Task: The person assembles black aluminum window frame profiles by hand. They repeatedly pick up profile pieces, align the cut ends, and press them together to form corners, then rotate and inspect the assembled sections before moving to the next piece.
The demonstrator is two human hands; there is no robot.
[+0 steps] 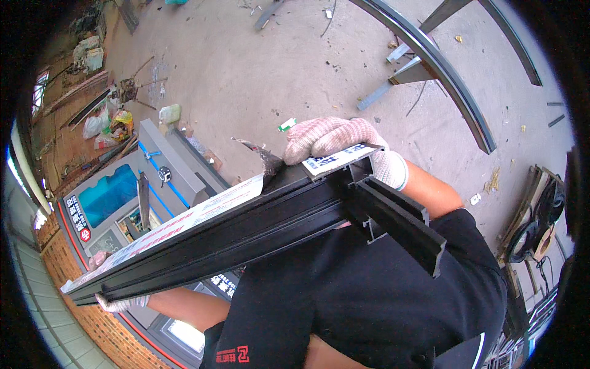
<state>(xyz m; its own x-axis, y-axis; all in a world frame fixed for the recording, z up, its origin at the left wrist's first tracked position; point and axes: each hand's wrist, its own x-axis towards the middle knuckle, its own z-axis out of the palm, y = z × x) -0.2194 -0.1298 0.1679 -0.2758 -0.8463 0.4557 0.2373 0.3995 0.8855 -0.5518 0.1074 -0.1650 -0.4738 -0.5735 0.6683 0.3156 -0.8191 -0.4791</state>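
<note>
A long black metal profile (221, 246) lies slantwise across the front of my body, with grooves along its side and a short branching section at its right end. White printed protective film (196, 215) covers its upper face, and a torn, crumpled flap of film (265, 161) sticks up near my right hand. My right hand (332, 140), in a pale knitted glove, is closed over the top of the profile's right end, beside a remaining film patch (341, 158). Also gloved, my left hand (123, 304) is wrapped around the far left end from below, with fingertips showing on the top side.
To the left stands a grey machine (153, 132) with a blue-green window (109, 195) and a round gauge-like item (165, 174). Plastic bags (121, 123) lie beyond it. Dark metal bars (442, 67) extend at upper right. Black coils (522, 241) sit at far right.
</note>
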